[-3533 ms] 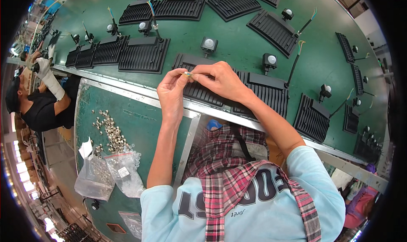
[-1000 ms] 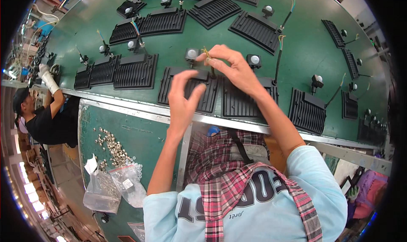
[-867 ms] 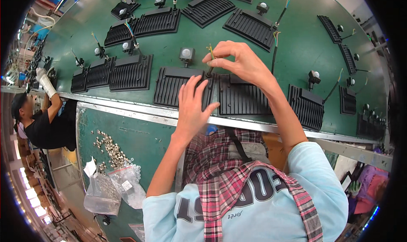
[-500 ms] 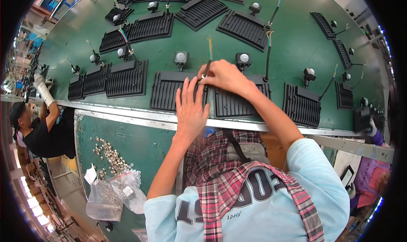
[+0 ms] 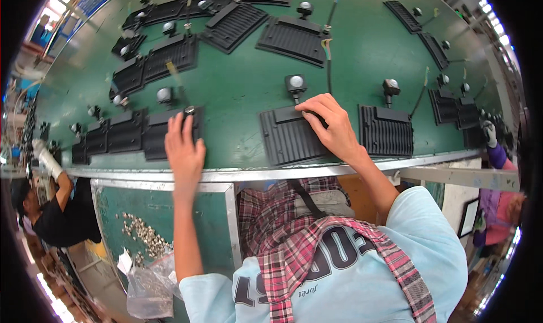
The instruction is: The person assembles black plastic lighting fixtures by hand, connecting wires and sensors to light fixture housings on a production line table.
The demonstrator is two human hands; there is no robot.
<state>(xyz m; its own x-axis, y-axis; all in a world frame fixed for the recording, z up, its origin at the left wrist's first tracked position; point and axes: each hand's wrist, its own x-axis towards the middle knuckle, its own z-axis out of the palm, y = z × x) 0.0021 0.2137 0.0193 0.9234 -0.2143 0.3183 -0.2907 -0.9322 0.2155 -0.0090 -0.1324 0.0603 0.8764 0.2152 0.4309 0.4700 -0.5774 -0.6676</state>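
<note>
The left hand [image 5: 184, 147] lies flat, fingers spread, on a black ribbed housing [image 5: 164, 132] near the front edge of the green conveyor table [image 5: 243, 91]. The right hand [image 5: 331, 125] rests on a second ribbed housing [image 5: 288, 136], fingers loosely curled on its upper edge, grasping nothing visible, just below a round-lens sensor head [image 5: 295, 84].

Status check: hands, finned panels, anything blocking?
Left hand flat on a black finned panel, open. Right hand pressing on the centre finned panel, fingers curled at its top edge. Nothing between the two panels on the green belt.
</note>
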